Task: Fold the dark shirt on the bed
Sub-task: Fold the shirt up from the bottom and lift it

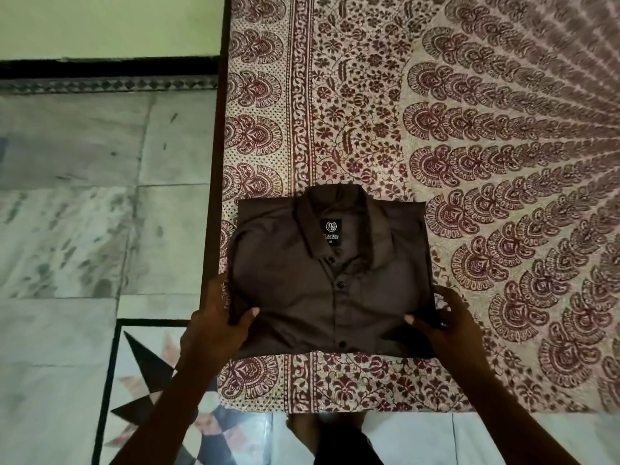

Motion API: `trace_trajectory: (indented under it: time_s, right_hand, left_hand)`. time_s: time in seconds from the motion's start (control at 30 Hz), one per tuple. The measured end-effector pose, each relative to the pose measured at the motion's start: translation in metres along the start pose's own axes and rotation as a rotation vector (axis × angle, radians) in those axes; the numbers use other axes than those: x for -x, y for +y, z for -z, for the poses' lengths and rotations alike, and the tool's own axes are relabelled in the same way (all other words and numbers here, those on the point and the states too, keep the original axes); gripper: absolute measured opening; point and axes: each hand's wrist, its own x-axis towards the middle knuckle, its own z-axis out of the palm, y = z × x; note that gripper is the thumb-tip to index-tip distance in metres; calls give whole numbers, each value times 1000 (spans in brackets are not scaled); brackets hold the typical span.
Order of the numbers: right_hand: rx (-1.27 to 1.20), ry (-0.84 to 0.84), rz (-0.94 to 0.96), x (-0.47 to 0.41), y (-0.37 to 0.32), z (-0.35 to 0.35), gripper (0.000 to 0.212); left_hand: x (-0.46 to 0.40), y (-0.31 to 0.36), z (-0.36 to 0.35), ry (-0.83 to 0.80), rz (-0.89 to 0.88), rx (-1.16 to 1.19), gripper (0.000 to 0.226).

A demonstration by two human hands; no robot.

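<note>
A dark brown button-up shirt (pixel 322 283) lies folded into a neat rectangle near the bed's front left corner, collar away from me, buttons and neck label facing up. My left hand (pixel 218 317) grips the shirt's left edge, thumb on top and fingers underneath. On the opposite side my right hand (pixel 446 320) holds the right edge the same way. Both hands sit near the shirt's lower corners.
The bed carries a cream sheet with a maroon paisley print (pixel 469 129); its dark frame edge (pixel 214 196) runs along the left. Marble floor tiles (pixel 84 213) with a star inlay (pixel 147 380) lie to the left and in front. My feet show below the bed edge.
</note>
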Motion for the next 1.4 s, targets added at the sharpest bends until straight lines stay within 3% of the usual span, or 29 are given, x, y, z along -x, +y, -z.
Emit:
trace_trajectory:
  time_s: [0.1, 0.23, 0.33, 0.47, 0.67, 0.97, 1.07, 1.13, 1.23, 1.3, 1.4]
  right_hand:
    - [139, 118, 58, -2, -8, -8, 67]
    - [227, 270, 250, -26, -35, -16, 65]
    - [230, 306, 277, -62, -62, -25, 53]
    - [256, 254, 213, -93, -93, -28, 37]
    - [226, 190, 208, -118, -89, -19, 16]
    - [173, 278, 266, -120, -86, -19, 17]
    - [222, 368, 372, -106, -87, -23, 23]
    - [272, 439, 479, -84, -82, -26, 33]
    - [387, 330, 571, -47, -59, -37, 48]
    - [552, 209, 567, -35, -37, -49, 58]
    - [735, 129, 547, -45, -16, -56, 76]
  left_hand:
    - [-4, 9, -3, 173, 12, -135, 69]
    - [-30, 35, -4, 386, -282, 8, 48]
    - [-60, 60, -2, 377, -297, 58, 43]
    - [-84, 78, -4, 344, -165, 288, 24]
    - [-76, 85, 4, 375, -108, 424, 18]
    - [-88, 86, -6, 395, -118, 470, 13]
    - [-68, 88, -14, 539, -199, 244, 23]
    - [-44, 87, -22, 610, -406, 51, 29]
    - [-22, 77, -42, 367, -630, -212, 45]
    - [-22, 59, -56, 264, -582, -401, 63]
    - [-30, 44, -64, 219, -488, -503, 74]
